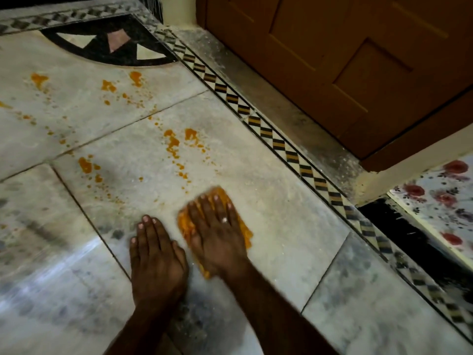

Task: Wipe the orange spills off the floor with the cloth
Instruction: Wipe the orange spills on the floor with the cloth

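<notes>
Marble floor (268,226), patterned border strip (281,147), wooden door (332,60) beyond. Orange spills (174,144) ahead of cloth (186,226). Right hand (217,231) presses cloth flat, fingers straight. Left hand (156,254) flat on floor, fingers released.

Orange cloth (216,224) flat on pale marble floor (268,226), orange spills (174,147) beyond — scattered splotches, unwiped

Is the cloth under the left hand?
No, the cloth lies under the right hand, while the left hand rests flat on the floor beside it.
</notes>
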`<state>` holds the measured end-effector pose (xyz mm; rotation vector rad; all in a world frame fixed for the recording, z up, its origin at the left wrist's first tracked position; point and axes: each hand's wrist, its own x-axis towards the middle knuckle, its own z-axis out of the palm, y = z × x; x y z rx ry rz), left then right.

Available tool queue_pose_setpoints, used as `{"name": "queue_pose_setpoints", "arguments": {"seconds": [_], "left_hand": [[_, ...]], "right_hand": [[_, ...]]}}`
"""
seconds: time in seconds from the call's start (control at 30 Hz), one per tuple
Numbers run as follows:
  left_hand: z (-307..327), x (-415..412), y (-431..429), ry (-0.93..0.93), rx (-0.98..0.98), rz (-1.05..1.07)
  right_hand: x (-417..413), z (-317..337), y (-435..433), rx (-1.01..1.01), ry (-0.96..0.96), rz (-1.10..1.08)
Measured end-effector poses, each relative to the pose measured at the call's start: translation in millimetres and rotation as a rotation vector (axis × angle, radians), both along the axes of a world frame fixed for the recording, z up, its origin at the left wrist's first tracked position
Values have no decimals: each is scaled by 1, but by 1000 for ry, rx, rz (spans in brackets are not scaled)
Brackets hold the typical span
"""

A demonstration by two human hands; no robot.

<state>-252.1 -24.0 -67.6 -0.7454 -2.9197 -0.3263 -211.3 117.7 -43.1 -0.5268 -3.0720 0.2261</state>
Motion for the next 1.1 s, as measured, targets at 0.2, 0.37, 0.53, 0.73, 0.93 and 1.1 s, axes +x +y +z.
{"name": "queue_pose_setpoints", "arguments": {"seconds": [0.2,0.37,0.53,0.73,0.93,1.1], "left_hand": [[0,1,-2,3,46,-8],[1,2,0,5,61,8],[1,3,0,-9,66,22],[0,2,-2,-43,51,25],[2,1,-1,-22,50,32],[3,1,4,-61,65,74]], "right_hand": [[-2,13,126,-1,-206,-275],[99,10,119,-11,-203,-526],[113,5,2,19,-123,-396],[3,4,-23,-61,8,-37],[-47,10,82,-97,-56,-64],[34,18,124,-22,-182,-292]]}}
